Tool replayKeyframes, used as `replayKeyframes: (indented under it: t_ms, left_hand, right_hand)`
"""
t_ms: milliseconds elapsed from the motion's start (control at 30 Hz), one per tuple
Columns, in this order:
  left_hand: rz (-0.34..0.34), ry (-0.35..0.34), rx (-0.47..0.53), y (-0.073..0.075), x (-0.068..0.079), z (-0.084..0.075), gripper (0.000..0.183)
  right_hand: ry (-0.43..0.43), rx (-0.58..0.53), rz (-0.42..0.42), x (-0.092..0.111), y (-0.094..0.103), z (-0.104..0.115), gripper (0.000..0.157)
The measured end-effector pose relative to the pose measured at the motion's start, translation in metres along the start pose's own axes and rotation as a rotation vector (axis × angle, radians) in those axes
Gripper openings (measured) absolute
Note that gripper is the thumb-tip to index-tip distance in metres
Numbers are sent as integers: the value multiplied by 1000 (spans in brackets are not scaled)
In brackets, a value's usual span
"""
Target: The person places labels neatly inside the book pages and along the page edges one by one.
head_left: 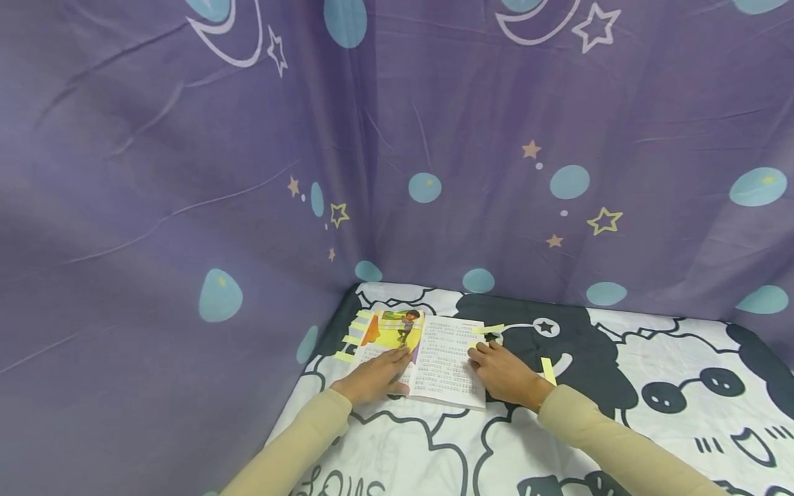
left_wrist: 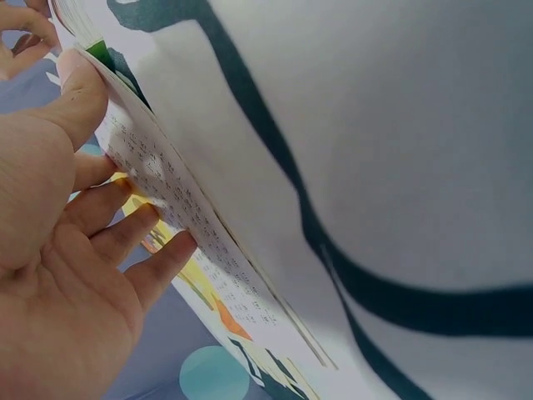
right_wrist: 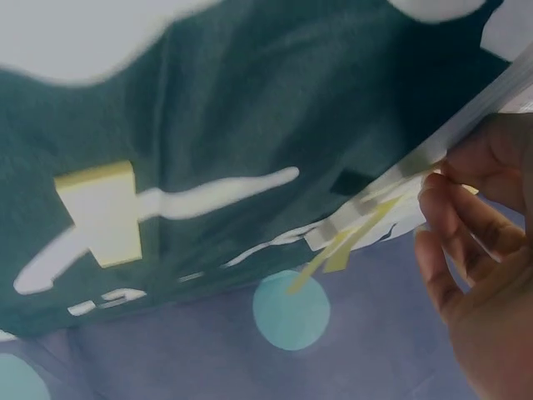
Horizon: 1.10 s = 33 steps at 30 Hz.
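Observation:
An open book (head_left: 448, 358) lies on the bedding, with a colour picture of a child on its left page and printed text on both. My left hand (head_left: 375, 375) rests on the lower left page with its fingers extended; in the left wrist view, the thumb (left_wrist: 82, 83) is at the book's bottom edge. At the right page's outer edge, my right hand (head_left: 505, 372) pinches a yellow sticky note (right_wrist: 436, 167) between thumb and fingertips, mostly hidden by them. Other yellow sticky tabs (head_left: 489, 329) stick out from the right edge, and several more tabs (head_left: 346, 356) from the left.
A small yellow sticky-note pad (head_left: 548, 370) lies on the bedding beside my right wrist. The bedding (head_left: 409, 455) is black and white with cartoon sheep. Purple curtains (head_left: 465, 138) with moons and stars hang behind and to the left, close to the bedding's edges.

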<state>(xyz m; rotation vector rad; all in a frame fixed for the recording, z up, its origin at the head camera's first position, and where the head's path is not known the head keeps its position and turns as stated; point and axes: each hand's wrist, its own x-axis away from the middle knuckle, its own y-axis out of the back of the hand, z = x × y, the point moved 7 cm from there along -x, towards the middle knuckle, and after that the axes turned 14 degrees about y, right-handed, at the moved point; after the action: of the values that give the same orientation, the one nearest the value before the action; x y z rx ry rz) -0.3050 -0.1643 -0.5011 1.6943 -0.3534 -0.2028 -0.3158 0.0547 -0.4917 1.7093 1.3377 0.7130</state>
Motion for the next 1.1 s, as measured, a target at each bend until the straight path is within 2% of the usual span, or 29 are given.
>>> replayKeyframes:
  t_ms: [267,567,833,1100]
  left_hand:
    - [2,1,-4,2,0,-3,82]
    - [6,7,-6,3,1,-5,82]
    - [15,15,-10,-1,1,-2,81]
    - [19,15,-8,-1,-1,-2,81]
  right_hand:
    - [8,-81,-97,20,3,-5,24]
    - [-41,-199,-165,49,6,-16,33]
    - [-70,-229,-279,82,7,-23,26]
    - [-115,-240,-308,117,1,-36,21]
